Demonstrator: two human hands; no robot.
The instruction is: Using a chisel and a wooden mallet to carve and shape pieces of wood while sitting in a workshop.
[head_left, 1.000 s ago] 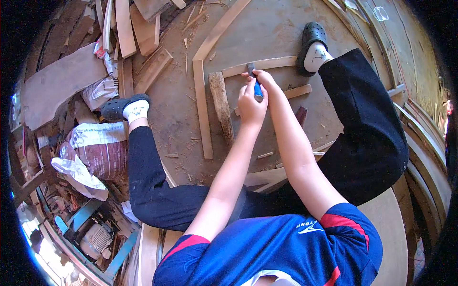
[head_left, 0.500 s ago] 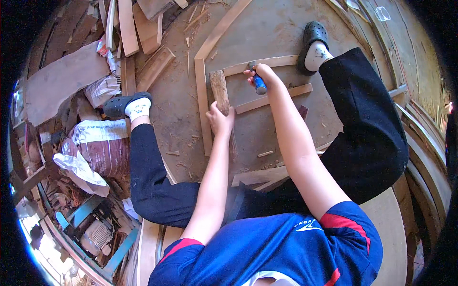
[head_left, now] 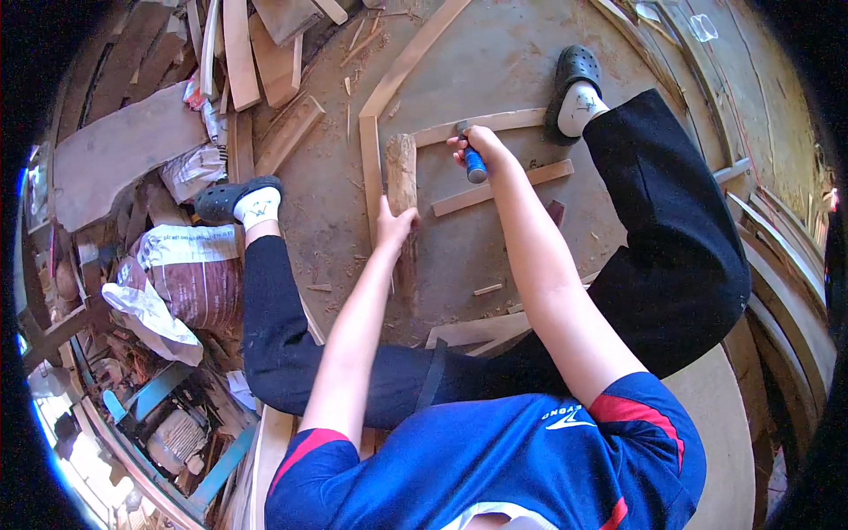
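My left hand (head_left: 395, 226) grips the lower part of a rough, weathered wooden block (head_left: 402, 168), its thumb and fingers to either side. The block lies lengthwise beside a pale angled frame piece (head_left: 371, 163); I cannot tell whether they touch. My right hand (head_left: 482, 144) is closed round a tool with a blue handle (head_left: 475, 167). The handle's end points toward me, and a grey metal part shows by the fingers; its exact kind is unclear. Under this hand runs a slightly curved pale wooden strip (head_left: 508, 121). A shorter straight strip (head_left: 503, 187) lies nearer me.
Stacked boards (head_left: 238, 53) and a large brown sheet (head_left: 124, 155) fill the far left. A maroon-and-white sack (head_left: 190, 274) stands beside my left leg. Long curved timbers (head_left: 795, 256) line the right. Wood shavings lie scattered over the floor (head_left: 327, 230).
My left hand has shifted left and slightly nearer me, its grip on the block changed. The block now points straighter away from me. My right hand has moved slightly left with the blue-handled tool.
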